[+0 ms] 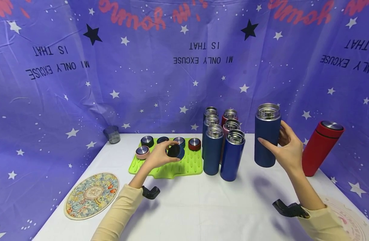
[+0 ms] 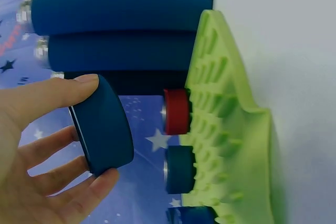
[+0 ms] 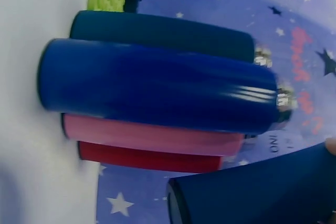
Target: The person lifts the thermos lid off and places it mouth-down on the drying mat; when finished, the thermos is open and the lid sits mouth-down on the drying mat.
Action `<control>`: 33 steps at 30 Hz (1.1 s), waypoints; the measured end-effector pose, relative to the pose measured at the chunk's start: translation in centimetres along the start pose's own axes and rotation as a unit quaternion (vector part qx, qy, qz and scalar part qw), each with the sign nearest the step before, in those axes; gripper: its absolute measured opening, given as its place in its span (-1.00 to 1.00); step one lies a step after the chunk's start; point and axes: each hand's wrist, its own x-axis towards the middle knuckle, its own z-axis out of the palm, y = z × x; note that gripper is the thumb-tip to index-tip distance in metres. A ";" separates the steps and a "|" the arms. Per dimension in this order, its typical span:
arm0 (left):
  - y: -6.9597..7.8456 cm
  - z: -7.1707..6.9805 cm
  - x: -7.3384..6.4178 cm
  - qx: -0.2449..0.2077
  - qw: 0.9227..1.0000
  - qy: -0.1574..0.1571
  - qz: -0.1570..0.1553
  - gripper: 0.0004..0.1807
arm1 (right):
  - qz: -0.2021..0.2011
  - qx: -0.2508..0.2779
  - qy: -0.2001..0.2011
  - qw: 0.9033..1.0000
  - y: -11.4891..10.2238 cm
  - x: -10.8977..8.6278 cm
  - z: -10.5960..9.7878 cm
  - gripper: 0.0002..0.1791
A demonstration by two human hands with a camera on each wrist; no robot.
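In the head view my left hand (image 1: 155,157) pinches a dark blue bottle lid (image 1: 181,154) by its rim, tilted above the green drying mat (image 1: 188,168). The left wrist view shows thumb and fingertips on opposite edges of this lid (image 2: 107,127). My right hand (image 1: 288,150) grips a dark blue bottle (image 1: 266,135), upright, lidless and raised off the table; its base end shows in the right wrist view. Several lids rest on the mat, among them a pink one (image 1: 143,153), a red one (image 1: 194,144) and a black one (image 1: 147,141).
Between the hands stand several lidless bottles in two rows, with a bright blue bottle (image 1: 232,161) in front. A red bottle (image 1: 323,148) with its lid on stands at the right. A dark glass (image 1: 112,135) and a round patterned mat (image 1: 92,196) lie left.
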 end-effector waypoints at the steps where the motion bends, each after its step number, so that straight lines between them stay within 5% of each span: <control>1: -0.2 0.2 0.1 0.004 1.000 -0.004 -0.001 -0.29 | 0.008 0.003 0.002 1.000 0.3 0.1 0.2 -0.08; 9: -2.3 1.8 1.5 0.013 0.999 -0.030 -0.007 -0.29 | 0.052 0.078 0.013 0.996 2.3 0.8 1.8 -0.10; 16: -3.0 2.9 2.5 0.028 0.998 -0.042 -0.023 -0.29 | 0.118 0.063 -0.003 0.991 3.8 1.2 3.1 -0.04; 33: -3.6 4.9 4.1 0.096 0.992 -0.064 -0.049 -0.31 | 0.134 0.045 0.013 0.990 7.3 2.2 5.4 -0.04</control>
